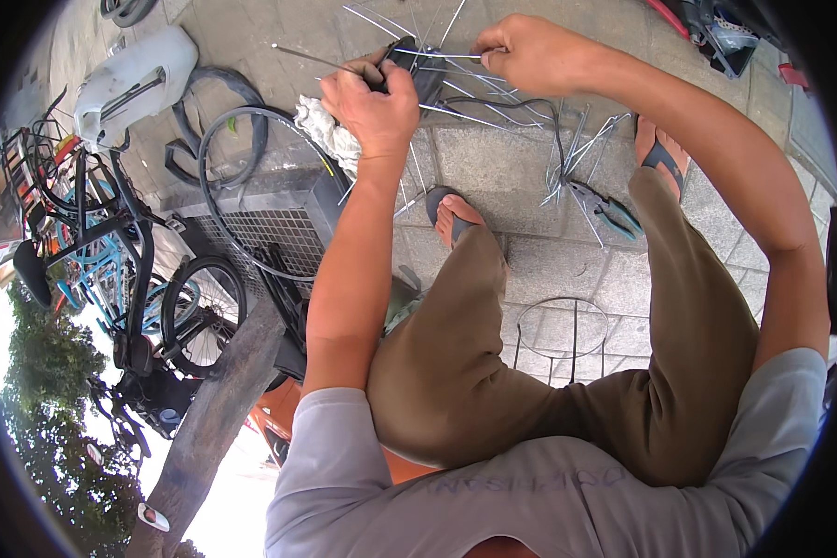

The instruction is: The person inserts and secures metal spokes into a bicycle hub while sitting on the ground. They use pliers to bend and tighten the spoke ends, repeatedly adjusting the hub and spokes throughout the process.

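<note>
Outdoor pavement (549, 265) of pale stone slabs, viewed from above, with parked bicycles (112, 251) off to the left. Just beyond the far edge of one broad slab (493, 167), a black hub-like piece (428, 86), with thin wires (453, 20) fanning out on several sides. Around its left part, the left hand (372, 104), with fingers curled in a firm grasp, and a thin dark rod (312, 58) poking out leftward from beside the knuckles. Off to the right and slightly higher in view, the right hand (535, 56), with thumb and forefinger pinched on the outer end of one silver wire (451, 56). Running nearly crosswise along its long axis, from the pinch leftward to the hub-like piece, with only a slight tilt. To the left of the right fingertips, then, the hub-like piece, well clear of them yet directly against the left hand, plainly the nearer. Cannot tell about the wire's inner end: seated in the piece or merely passing across it. Toward the broad slab's right edge, loose wires (581, 149) in a heap, with teal-handled pliers (597, 202) just beside. Near the left wrist, a crumpled white cloth (330, 135).
</note>
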